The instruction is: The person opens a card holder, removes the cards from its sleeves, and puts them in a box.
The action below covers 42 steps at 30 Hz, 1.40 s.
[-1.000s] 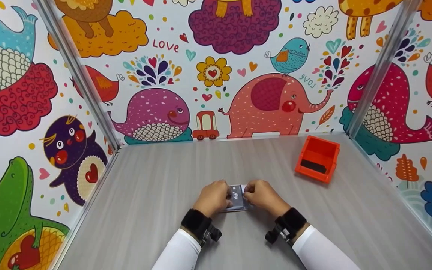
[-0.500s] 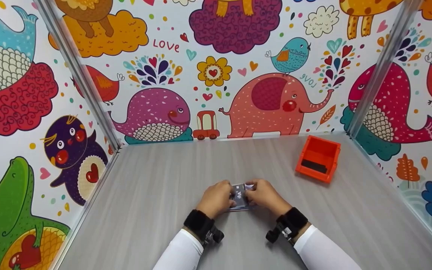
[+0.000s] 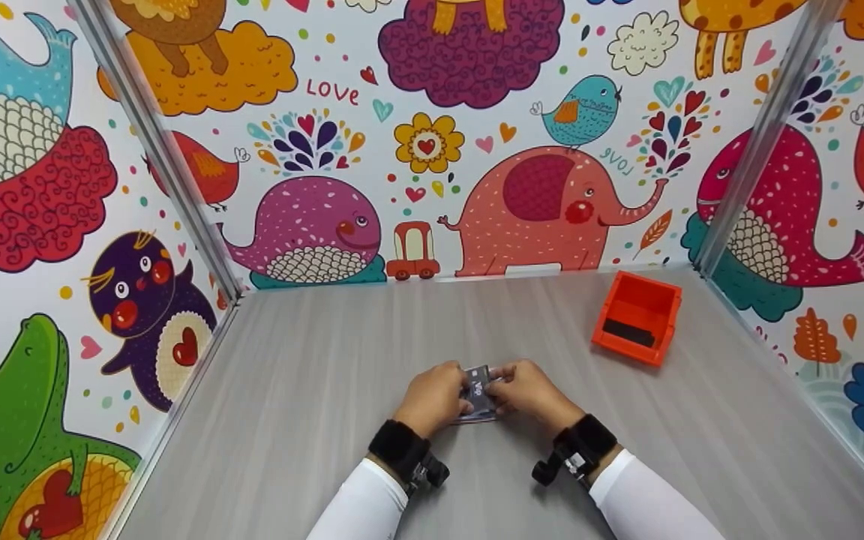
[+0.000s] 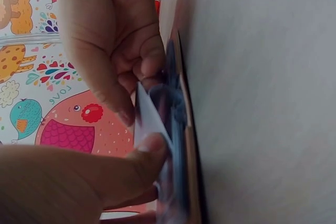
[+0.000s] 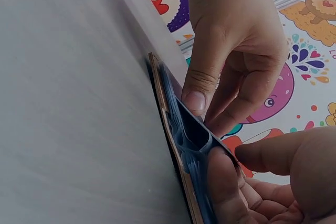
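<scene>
A grey card marked "Vip" (image 3: 480,382) lies over a card holder (image 3: 475,420) on the table, between both hands. The wrist views show the holder on edge, with a brown cover (image 5: 185,181) and layered clear sleeves (image 5: 196,163). One sleeve bows away from the card. My left hand (image 3: 432,395) pinches the card on its left side, thumb on top. At the right end, my right hand (image 3: 535,391) pinches the sleeve close to the card's edge. In the left wrist view, the card's pale underside (image 4: 149,121) tilts up from the holder. Some fingertips are hidden behind it.
An orange-red bin (image 3: 636,319) with a black strip (image 3: 628,332) at its front stands at the back right of the grey table (image 3: 312,337). Walls with cartoon animals (image 3: 544,210) close off the back and both sides. Metal posts (image 3: 151,142) mark the corners.
The card has turned slightly, and its right end now lies askew over the holder. My right fingers have shifted a little along the right edge. Both hands stay nearly in place.
</scene>
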Tool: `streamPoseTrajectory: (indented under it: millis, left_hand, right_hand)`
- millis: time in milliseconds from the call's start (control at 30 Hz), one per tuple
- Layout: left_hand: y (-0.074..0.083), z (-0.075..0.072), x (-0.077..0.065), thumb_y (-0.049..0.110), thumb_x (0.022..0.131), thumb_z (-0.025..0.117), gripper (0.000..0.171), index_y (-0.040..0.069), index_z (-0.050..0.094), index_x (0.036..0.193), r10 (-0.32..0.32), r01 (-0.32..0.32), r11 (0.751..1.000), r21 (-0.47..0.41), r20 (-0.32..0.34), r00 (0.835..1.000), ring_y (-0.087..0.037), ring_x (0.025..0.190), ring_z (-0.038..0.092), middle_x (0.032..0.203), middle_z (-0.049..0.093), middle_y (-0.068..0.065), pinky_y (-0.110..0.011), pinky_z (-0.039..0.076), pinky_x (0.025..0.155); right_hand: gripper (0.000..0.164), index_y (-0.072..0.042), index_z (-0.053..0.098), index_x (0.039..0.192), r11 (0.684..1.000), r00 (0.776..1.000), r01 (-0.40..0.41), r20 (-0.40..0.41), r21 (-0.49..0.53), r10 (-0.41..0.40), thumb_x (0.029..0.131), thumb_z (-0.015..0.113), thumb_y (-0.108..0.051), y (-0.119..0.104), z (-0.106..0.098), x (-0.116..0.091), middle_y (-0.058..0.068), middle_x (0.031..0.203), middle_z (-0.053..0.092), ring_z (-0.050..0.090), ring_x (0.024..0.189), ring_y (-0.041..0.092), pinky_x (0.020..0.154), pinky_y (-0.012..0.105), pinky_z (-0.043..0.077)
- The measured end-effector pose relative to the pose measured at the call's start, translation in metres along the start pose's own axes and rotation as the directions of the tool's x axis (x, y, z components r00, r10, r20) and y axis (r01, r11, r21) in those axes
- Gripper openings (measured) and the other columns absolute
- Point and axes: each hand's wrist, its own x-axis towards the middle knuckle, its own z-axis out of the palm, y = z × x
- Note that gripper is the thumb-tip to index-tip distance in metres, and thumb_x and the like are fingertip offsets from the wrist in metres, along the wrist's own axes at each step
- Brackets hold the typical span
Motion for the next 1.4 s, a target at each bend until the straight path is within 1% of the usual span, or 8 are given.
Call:
streamPoseTrajectory:
  millis: [400, 533, 667, 767, 833, 1033, 1233, 1400]
  left_hand:
    - [0.0011, 0.0007, 0.0003, 0.020, 0.082, 0.101, 0.025, 0.010, 0.081, 0.094, -0.026, 0.026, 1.000, -0.016, 0.004, 1.000, -0.024, 0.084, 0.074, 0.091, 0.075, -0.002, -0.043, 0.061, 0.079]
    - [0.0013, 0.0003, 0.0002, 0.019, 0.082, 0.101, 0.027, 0.009, 0.079, 0.094, -0.036, 0.036, 0.999, -0.029, 0.004, 0.999, -0.023, 0.083, 0.073, 0.089, 0.075, -0.002, -0.042, 0.061, 0.079]
    - [0.0014, -0.0006, 0.0003, 0.019, 0.082, 0.102, 0.030, 0.009, 0.074, 0.089, -0.053, 0.054, 0.998, -0.037, 0.014, 0.998, -0.017, 0.074, 0.064, 0.083, 0.070, -0.001, -0.039, 0.057, 0.073]
    - [0.0015, -0.0008, 0.0004, 0.020, 0.081, 0.102, 0.033, 0.009, 0.072, 0.085, -0.065, 0.066, 0.997, -0.039, 0.022, 0.998, -0.012, 0.070, 0.055, 0.078, 0.066, 0.001, -0.036, 0.054, 0.069]
    - [0.0015, -0.0007, 0.0004, 0.021, 0.081, 0.102, 0.034, 0.010, 0.071, 0.084, -0.068, 0.068, 0.997, -0.035, 0.020, 0.997, -0.012, 0.069, 0.054, 0.077, 0.066, 0.002, -0.036, 0.053, 0.068]
    - [0.0018, -0.0002, 0.0000, 0.021, 0.080, 0.103, 0.034, 0.010, 0.072, 0.085, -0.067, 0.067, 0.997, -0.024, 0.006, 0.998, -0.015, 0.070, 0.061, 0.078, 0.069, -0.001, -0.039, 0.057, 0.070]
    - [0.0038, -0.0010, 0.0000, 0.019, 0.082, 0.102, 0.035, 0.011, 0.069, 0.089, -0.073, 0.073, 0.997, 0.003, 0.011, 0.997, -0.021, 0.076, 0.070, 0.082, 0.072, -0.003, -0.042, 0.062, 0.076]
    - [0.0045, -0.0005, -0.0001, 0.021, 0.083, 0.102, 0.036, 0.011, 0.069, 0.090, -0.080, 0.080, 0.997, 0.016, 0.015, 0.997, -0.022, 0.078, 0.071, 0.084, 0.072, -0.004, -0.042, 0.062, 0.077]
  right_hand:
    - [0.029, 0.008, 0.079, 0.125, 0.999, 1.000, 0.000, -0.004, 0.040, 0.001, 0.098, 0.076, -0.002, -0.0010, 0.0015, -0.0007, -0.001, 0.082, 0.073, 0.067, 0.060, 0.009, 0.056, 0.022, 0.059]
    - [0.029, 0.009, 0.079, 0.125, 0.998, 1.000, 0.002, 0.003, 0.064, -0.002, 0.099, 0.076, -0.003, -0.0009, 0.0017, -0.0001, -0.001, 0.084, 0.073, 0.069, 0.064, 0.008, 0.058, 0.022, 0.059]
    - [0.027, 0.011, 0.079, 0.124, 0.996, 1.000, 0.012, 0.020, 0.091, -0.013, 0.102, 0.074, -0.005, -0.0010, 0.0020, 0.0002, 0.000, 0.084, 0.073, 0.070, 0.068, 0.008, 0.060, 0.021, 0.061]
    - [0.026, 0.011, 0.078, 0.122, 0.995, 0.999, 0.014, 0.032, 0.094, -0.017, 0.104, 0.074, -0.007, -0.0010, 0.0023, 0.0003, 0.000, 0.083, 0.071, 0.069, 0.066, 0.008, 0.060, 0.022, 0.061]
    - [0.025, 0.011, 0.078, 0.122, 0.996, 0.999, 0.016, 0.038, 0.090, -0.019, 0.104, 0.074, -0.007, -0.0008, 0.0023, 0.0003, 0.000, 0.082, 0.071, 0.069, 0.065, 0.007, 0.059, 0.021, 0.061]
    - [0.026, 0.010, 0.079, 0.124, 0.997, 0.998, 0.036, 0.048, 0.065, -0.040, 0.101, 0.076, -0.002, 0.0013, 0.0019, 0.0005, 0.002, 0.089, 0.080, 0.071, 0.062, 0.007, 0.058, 0.021, 0.060]
    - [0.027, 0.008, 0.080, 0.122, 0.999, 1.000, 0.009, 0.023, 0.054, -0.010, 0.097, 0.073, 0.000, 0.0017, 0.0021, 0.0015, 0.001, 0.082, 0.074, 0.070, 0.061, 0.009, 0.058, 0.022, 0.060]
    - [0.026, 0.007, 0.080, 0.120, 0.999, 1.000, -0.001, 0.009, 0.044, 0.001, 0.096, 0.074, -0.001, 0.0019, 0.0012, 0.0018, 0.001, 0.077, 0.075, 0.068, 0.059, 0.009, 0.056, 0.022, 0.058]
